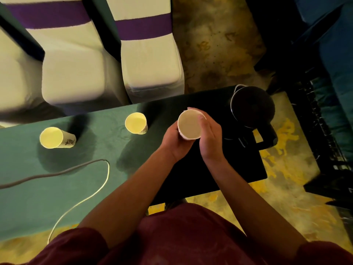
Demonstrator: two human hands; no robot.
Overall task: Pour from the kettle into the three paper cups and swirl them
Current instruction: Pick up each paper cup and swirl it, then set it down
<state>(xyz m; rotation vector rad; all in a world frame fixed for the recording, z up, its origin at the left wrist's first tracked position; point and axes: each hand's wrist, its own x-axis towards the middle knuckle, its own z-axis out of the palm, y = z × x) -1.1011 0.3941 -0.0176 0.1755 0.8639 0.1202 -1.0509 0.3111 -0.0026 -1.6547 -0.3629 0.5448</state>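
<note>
While the green-clothed table fills the left and lower middle of the view, its right part is covered by a dark mat or tray whose right and near edges drop straight to patterned carpet, so anything set there has little margin on those sides. Two white chair covers with purple bands press close to the far table edge and close off room behind the cups. On the dark surface's far right corner sits the black kettle, lid shut and handle turned toward the person, probably parked there to be within easy reach of the right arm. Both hands meet just left of it: the left hand curls under and around the wall of a paper cup, and the right hand wraps the other side, fingers bent over the rim's edge; the cup is lifted and tipped toward the camera, a two-handed hold that suits swirling. I cannot tell whether it holds liquid. Two more paper cups stand on the cloth, the middle cup near the held one and the left cup well apart, with open cloth around each. A thin white cable loops across the near cloth, something for a forearm to snag.
</note>
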